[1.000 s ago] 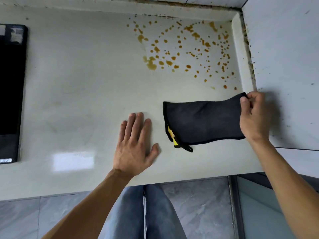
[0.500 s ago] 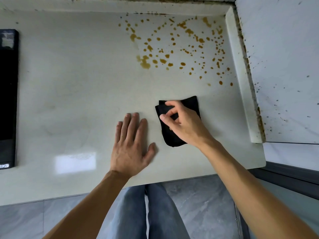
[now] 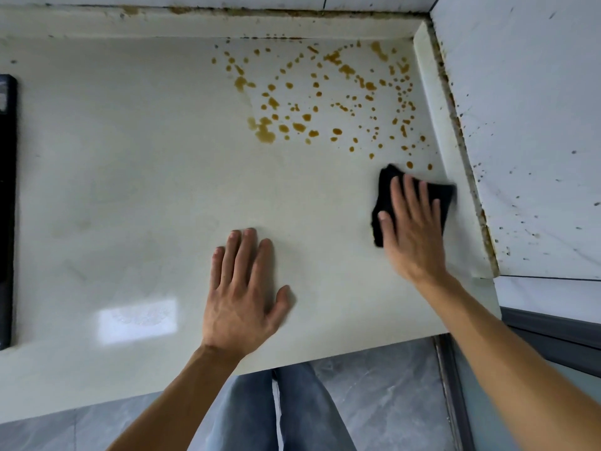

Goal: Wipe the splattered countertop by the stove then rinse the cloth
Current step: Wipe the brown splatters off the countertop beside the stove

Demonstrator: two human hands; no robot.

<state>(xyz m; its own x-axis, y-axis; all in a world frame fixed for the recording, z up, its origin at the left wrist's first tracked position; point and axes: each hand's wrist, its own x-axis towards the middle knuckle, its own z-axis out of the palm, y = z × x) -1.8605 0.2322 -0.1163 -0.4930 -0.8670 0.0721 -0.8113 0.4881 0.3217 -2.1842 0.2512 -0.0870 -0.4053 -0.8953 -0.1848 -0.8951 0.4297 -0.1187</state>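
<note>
- A pale, glossy desk [image 3: 136, 177] fills most of the view, closed off by a low raised lip along the back and another down the right side, where it meets a white tiled wall [image 3: 527, 125] flecked with small dark specks.
- Grime lines the seam between the right lip and the wall.
- At the far left edge a black stove [image 3: 6, 209] shows only as a narrow dark strip (too little of it is visible to tell more).
- Brown splatter [image 3: 325, 102] is scattered across the back right part of the desk, from large blots on its left side down to fine dots near the right lip; the nearest drops lie just beyond the cloth.
- The black cloth [image 3: 383, 190] lies bunched on the desk near the right lip, below the splatter, its edges blurred.
- The right hand [image 3: 413, 229] lies flat on top of the cloth, fingers spread and extended, pressing down on it rather than gripping it.
- The left hand [image 3: 244, 291] rests palm down on bare desk, near the front edge and well apart from the cloth, fingers stretched forward and close together, thumb out to the side, holding nothing.
- Below the front edge, blue jeans [image 3: 292, 411] and grey floor tiles [image 3: 383, 392] are visible.
- No containers are in view.
</note>
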